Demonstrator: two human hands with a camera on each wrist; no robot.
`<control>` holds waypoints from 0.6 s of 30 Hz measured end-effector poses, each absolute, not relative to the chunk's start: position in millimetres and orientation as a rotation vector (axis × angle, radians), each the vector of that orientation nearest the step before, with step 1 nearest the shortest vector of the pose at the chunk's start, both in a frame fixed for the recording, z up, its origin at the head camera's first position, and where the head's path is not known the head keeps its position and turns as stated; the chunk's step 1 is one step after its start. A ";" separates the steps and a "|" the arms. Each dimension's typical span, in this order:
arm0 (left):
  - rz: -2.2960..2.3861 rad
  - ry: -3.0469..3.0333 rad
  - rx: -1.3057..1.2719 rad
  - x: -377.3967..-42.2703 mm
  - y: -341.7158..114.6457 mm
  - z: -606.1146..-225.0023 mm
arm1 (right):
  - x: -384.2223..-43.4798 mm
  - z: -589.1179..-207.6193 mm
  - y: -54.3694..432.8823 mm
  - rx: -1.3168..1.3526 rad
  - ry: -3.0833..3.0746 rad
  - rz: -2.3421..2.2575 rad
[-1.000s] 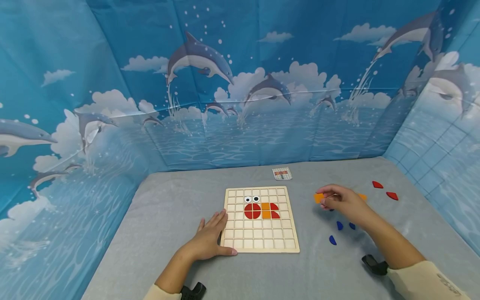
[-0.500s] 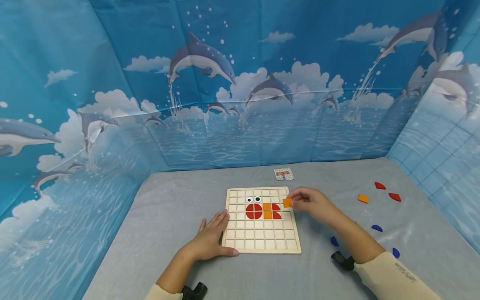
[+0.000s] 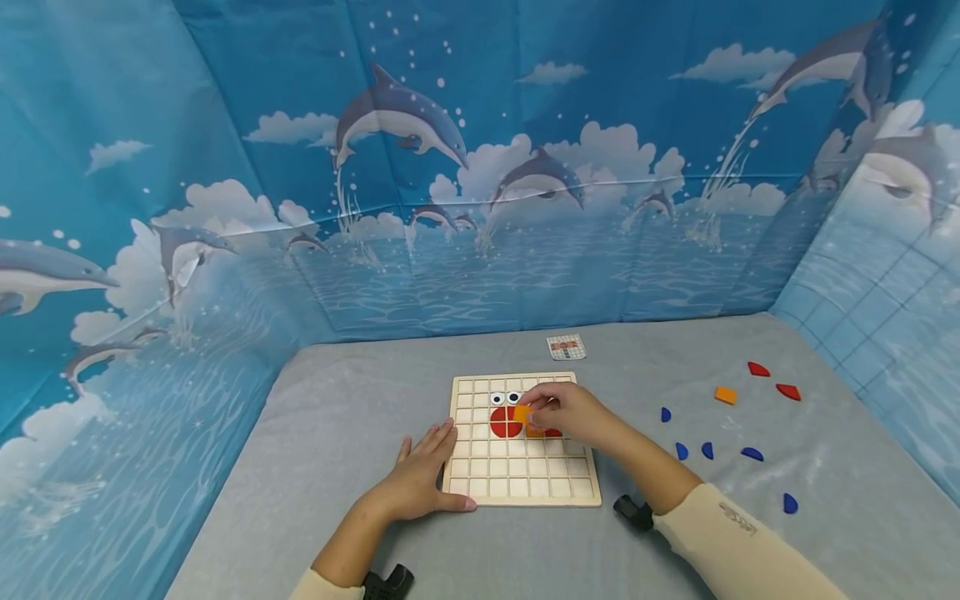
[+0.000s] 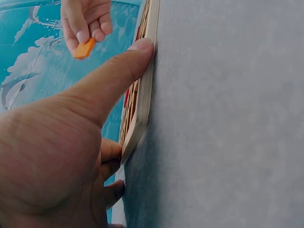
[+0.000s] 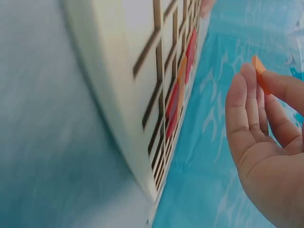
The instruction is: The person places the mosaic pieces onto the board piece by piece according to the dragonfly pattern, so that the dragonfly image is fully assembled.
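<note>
**An orange tile [image 3: 522, 413] above the grid board [image 3: 517, 468]**

The grid board lies flat on a grey cloth surface [image 3: 352, 425]; beyond it and to both sides hang blue dolphin-printed sheets [image 3: 540, 279]. My right hand [image 3: 564, 410] pinches the orange tile between thumb and fingers, just above the board, near the red disc [image 3: 502, 424]. The tile looks about square, so I can't tell a long axis; it tilts, one broad face showing toward my head. My left hand [image 3: 420, 479] is spread wide, fingers along the board's left edge, thumb on its near edge. Past the board's far edge lies a small card [image 3: 566, 347]; to its right, blue pieces [image 3: 707, 450] and loose red pieces [image 3: 758, 368].
</note>
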State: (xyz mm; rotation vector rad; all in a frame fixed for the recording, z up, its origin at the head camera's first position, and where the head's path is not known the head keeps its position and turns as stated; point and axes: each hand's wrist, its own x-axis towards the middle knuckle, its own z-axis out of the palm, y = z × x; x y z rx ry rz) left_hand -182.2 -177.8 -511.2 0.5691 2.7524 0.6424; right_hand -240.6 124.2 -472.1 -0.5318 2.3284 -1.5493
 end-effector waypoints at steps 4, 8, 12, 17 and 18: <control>0.636 2.747 0.568 -183.1 -178.2 -510.0 | -241.9 -471.5 108.6 -0.572 2.327 -1.518; 0.634 2.743 0.575 -183.9 -178.2 -509.2 | -243.4 -471.7 94.4 -0.560 2.382 -1.453; 0.618 2.748 0.576 -183.8 -178.6 -509.8 | -245.2 -474.4 80.0 -0.558 2.432 -1.366; 0.631 2.746 0.577 -183.0 -178.9 -510.5 | -247.8 -478.5 65.7 -0.536 2.453 -1.316; 0.637 2.744 0.577 -182.8 -179.0 -510.5 | -248.2 -478.4 63.4 -0.533 2.458 -1.310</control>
